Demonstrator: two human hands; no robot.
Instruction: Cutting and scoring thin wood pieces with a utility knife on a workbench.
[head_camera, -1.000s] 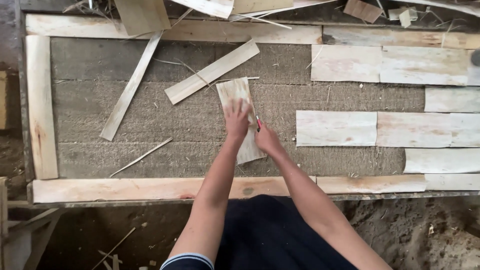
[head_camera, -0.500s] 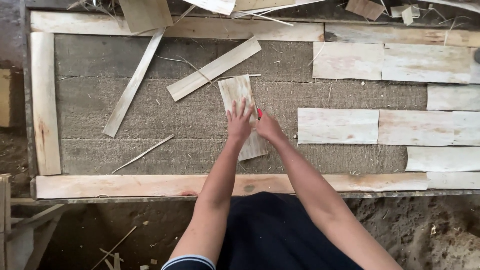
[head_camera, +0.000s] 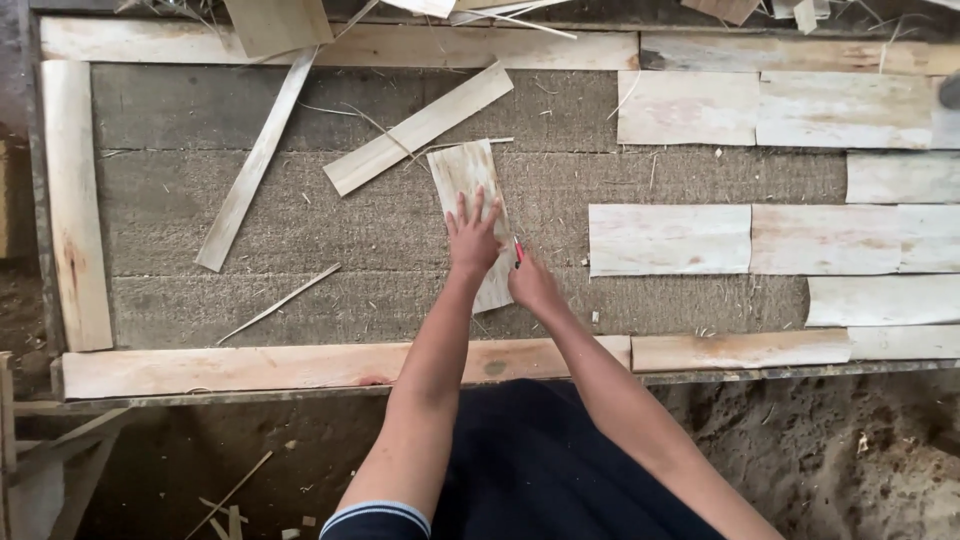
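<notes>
A pale rectangular veneer sheet (head_camera: 465, 175) lies lengthwise on the grey fibrous mat (head_camera: 300, 300). My left hand (head_camera: 472, 238) presses flat on the sheet's lower half, fingers spread. My right hand (head_camera: 533, 283) sits at the sheet's right edge, closed around a small red-handled cutter (head_camera: 518, 250) whose tip touches that edge. The sheet's near end is partly hidden under my hands.
Wooden boards frame the mat: left (head_camera: 75, 200), far (head_camera: 400, 45) and near (head_camera: 300, 365). Loose strips (head_camera: 255, 165), (head_camera: 415, 130) lie on the left half. Trimmed veneer sheets (head_camera: 668, 238), (head_camera: 760, 108) are laid in rows at right. Bare soil (head_camera: 850, 450) lies below the frame.
My left hand has slid slightly up the sheet and its fingers have spread wider. The right hand with the cutter stays at the sheet's right edge.
</notes>
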